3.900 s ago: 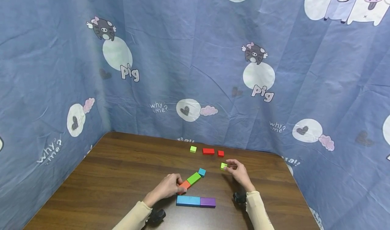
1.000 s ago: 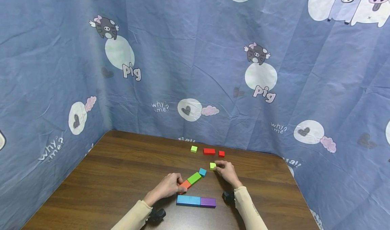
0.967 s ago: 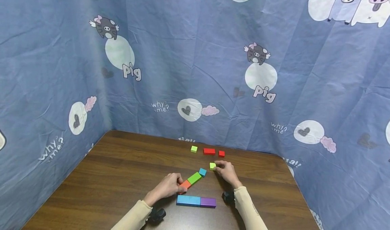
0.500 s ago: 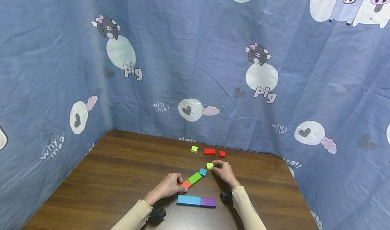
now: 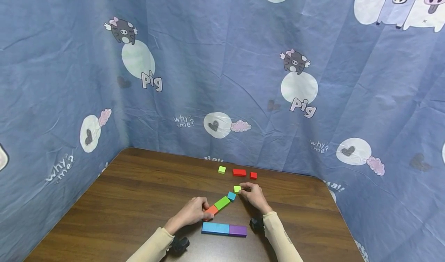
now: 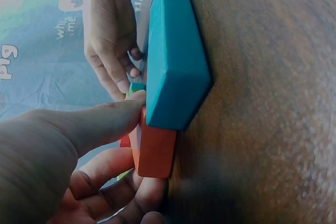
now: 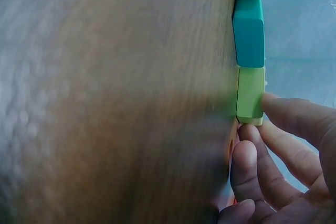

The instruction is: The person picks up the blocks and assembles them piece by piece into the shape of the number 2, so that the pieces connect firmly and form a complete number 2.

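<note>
My left hand (image 5: 190,212) holds an orange block (image 5: 211,210) by its near end, the thumb on one side and fingers on the other. A green block (image 5: 222,203) continues from it in a slanting row, followed by a small blue cube (image 5: 231,196). At the row's far end, my right hand (image 5: 255,196) pinches a lime cube (image 5: 237,189) between thumb and fingers. In the right wrist view that lime cube (image 7: 251,92) appears right against the blue cube (image 7: 249,31); actual contact is hard to tell.
A long blue block (image 5: 215,228) and a purple block (image 5: 238,231) lie end to end nearer me. Toward the back sit another lime cube (image 5: 221,169), a red block (image 5: 239,172) and a red cube (image 5: 253,175). A patterned blue curtain (image 5: 187,80) borders the wooden table (image 5: 139,185).
My right hand has slid the lime cube leftward across the table, up to the blue cube. My left hand stays in place on the orange block.
</note>
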